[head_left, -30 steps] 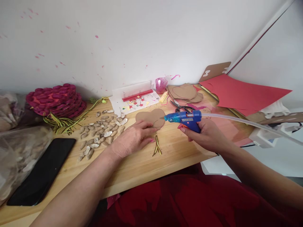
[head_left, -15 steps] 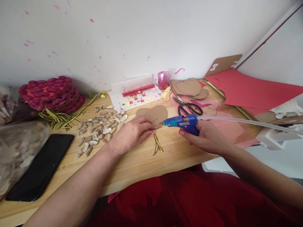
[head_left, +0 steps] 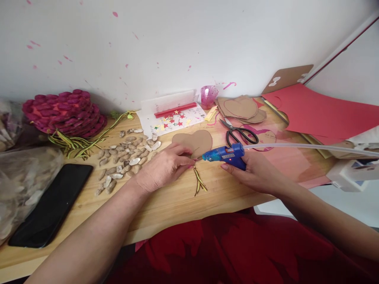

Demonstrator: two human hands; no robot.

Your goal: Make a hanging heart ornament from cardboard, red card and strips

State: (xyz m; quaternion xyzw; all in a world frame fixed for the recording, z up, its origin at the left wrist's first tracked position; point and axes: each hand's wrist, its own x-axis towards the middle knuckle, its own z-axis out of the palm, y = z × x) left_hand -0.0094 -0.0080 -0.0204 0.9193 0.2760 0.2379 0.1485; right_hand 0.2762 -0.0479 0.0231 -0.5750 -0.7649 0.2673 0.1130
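Yellow-green strands (head_left: 200,182) lie nearest on the tabletop (head_left: 166,211), their tops by the left hand (head_left: 164,165), whose grip I cannot make out. The right hand (head_left: 257,170) clasps the glue gun (head_left: 227,154); gluing seems underway, calling for steady aim. Beyond the left fingers, partly hidden, lies the cardboard heart (head_left: 201,140).

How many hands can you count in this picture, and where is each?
2: the left hand is at the plain heart's near edge; the right hand holds the glue gun. No other hand shows.

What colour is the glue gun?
Blue: the glue gun shows best in the head view.
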